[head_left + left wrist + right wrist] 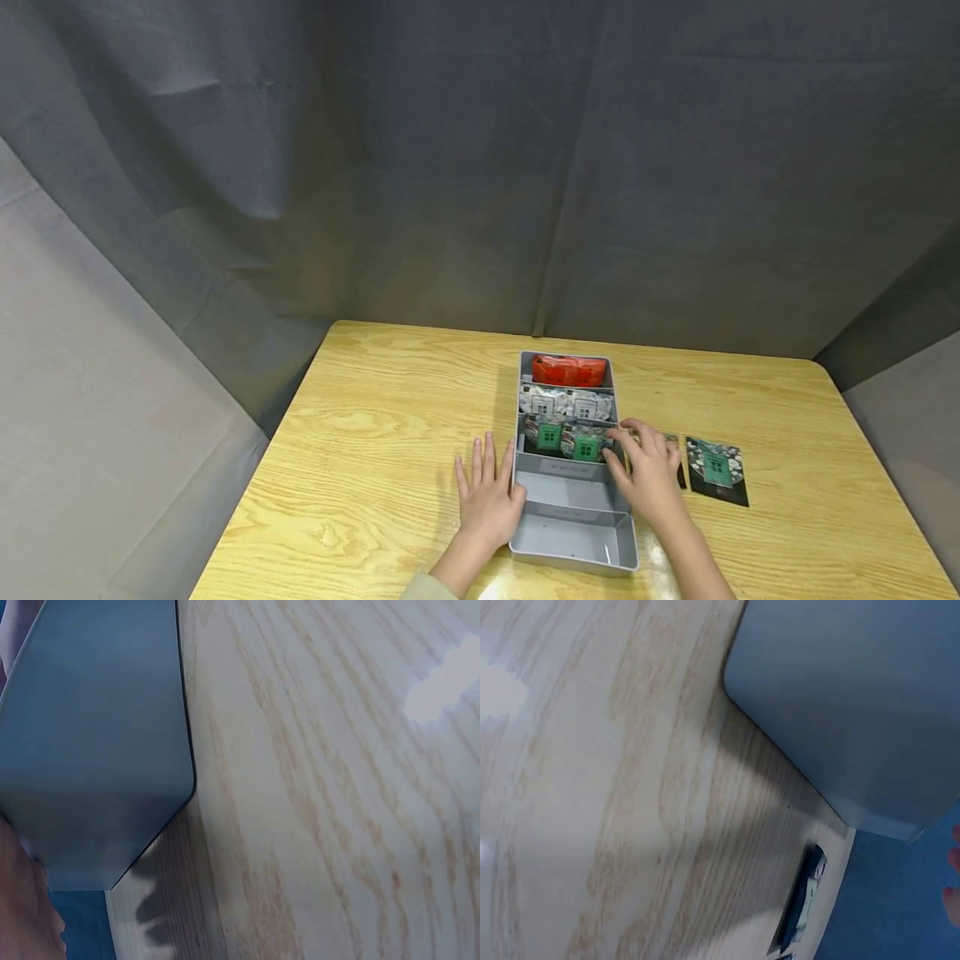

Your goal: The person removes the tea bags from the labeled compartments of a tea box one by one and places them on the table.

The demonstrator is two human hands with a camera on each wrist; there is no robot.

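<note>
A grey divided box stands lengthwise on the table. Its third compartment from the back holds two dark packets with green labels, a left one and a right one. My left hand lies with fingers extended beside the box, its thumb against the left wall. Over the right wall reaches my right hand, its fingers bent and spread, thumb and index tips apart at the right packet's end; whether they touch it is unclear. Right of the box lies another green-labelled packet, and one more is partly hidden behind the right hand.
Red packets fill the rearmost compartment, with white-patterned packets in the one before it. The two front compartments show bare bottoms. Around the box spreads the wooden table; a grey curtain hangs behind its back edge.
</note>
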